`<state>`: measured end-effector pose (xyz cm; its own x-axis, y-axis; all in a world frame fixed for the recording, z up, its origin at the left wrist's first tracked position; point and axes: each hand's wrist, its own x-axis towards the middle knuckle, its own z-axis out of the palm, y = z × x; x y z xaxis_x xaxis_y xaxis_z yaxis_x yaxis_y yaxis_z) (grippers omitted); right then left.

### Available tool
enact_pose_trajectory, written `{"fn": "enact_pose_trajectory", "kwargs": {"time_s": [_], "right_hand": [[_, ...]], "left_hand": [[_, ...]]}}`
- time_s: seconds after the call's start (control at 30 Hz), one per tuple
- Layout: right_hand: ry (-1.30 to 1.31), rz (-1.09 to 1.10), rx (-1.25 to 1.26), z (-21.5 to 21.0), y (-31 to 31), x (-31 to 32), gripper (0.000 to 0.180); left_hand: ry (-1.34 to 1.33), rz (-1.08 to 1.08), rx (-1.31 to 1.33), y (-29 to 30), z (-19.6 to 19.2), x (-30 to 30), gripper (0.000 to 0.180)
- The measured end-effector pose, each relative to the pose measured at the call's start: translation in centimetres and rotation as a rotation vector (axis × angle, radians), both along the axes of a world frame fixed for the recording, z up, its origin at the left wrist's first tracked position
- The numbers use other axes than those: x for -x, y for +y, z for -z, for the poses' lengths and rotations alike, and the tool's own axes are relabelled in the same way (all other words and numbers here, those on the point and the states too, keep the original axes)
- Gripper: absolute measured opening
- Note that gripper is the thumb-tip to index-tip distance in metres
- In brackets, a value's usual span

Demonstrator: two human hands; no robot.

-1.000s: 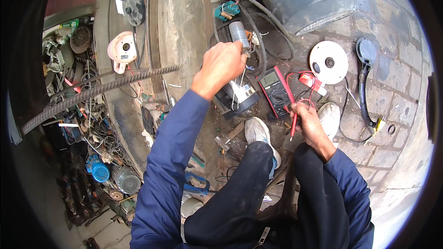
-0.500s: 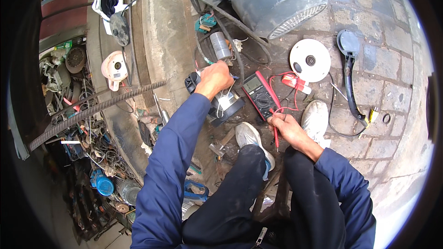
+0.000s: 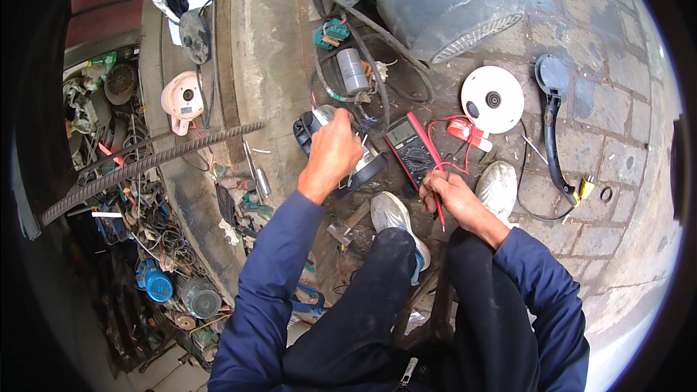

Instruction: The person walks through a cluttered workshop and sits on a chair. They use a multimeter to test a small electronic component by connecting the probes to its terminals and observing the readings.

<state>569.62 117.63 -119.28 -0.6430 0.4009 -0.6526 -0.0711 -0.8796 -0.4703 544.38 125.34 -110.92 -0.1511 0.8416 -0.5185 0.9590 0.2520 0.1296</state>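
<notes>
My left hand is closed above a small motor-like part with a black rim and loose wires. Its fingertips are turned away, so what they pinch is hidden. My right hand closes on a red test probe, its tip pointing down toward my knees. Between the hands lies a black multimeter with a red edge, its red lead looping beside it. A grey cylinder, wired like a capacitor, lies just beyond my left hand.
A big grey electric motor stands at the back. To the right are a white disc and a black-handled tool with a cord. A ribbed steel bar crosses the left, over piled scrap. A hammer lies by my shoe.
My left hand has drawn back toward me from the wires and sits over the small motor-like part. My right hand keeps the red probe, barely moved. The view has shifted slightly.
</notes>
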Motion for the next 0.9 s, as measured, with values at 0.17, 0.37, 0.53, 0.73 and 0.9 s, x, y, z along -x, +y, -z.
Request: {"fn": "enact_pose_trajectory", "kwargs": {"time_s": [0.17, 0.37, 0.53, 0.73, 0.9], "right_hand": [[0.074, 0.013, 0.074, -2.1, 1.8, 2.1, 0.018], [0.343, 0.164, 0.248, -4.5, 2.4, 5.3, 0.022], [0.249, 0.197, 0.142, -5.1, 1.9, 7.1, 0.021], [0.018, -0.143, -0.249, -6.2, 2.5, 8.3, 0.029], [0.036, -0.513, -0.525, -7.8, 3.3, 10.5, 0.034]], "left_hand": [[-0.396, -0.365, -0.184, -4.4, -3.7, -1.2, 0.039], [-0.786, -0.647, -0.327, -9.3, -4.3, -3.4, 0.042], [-0.845, -0.668, -0.366, -11.3, -3.7, -3.1, 0.041], [-0.838, -0.681, -0.439, -13.3, -5.8, -0.2, 0.044], [-0.995, -0.815, -0.412, -14.3, -6.7, 2.6, 0.041]]}}
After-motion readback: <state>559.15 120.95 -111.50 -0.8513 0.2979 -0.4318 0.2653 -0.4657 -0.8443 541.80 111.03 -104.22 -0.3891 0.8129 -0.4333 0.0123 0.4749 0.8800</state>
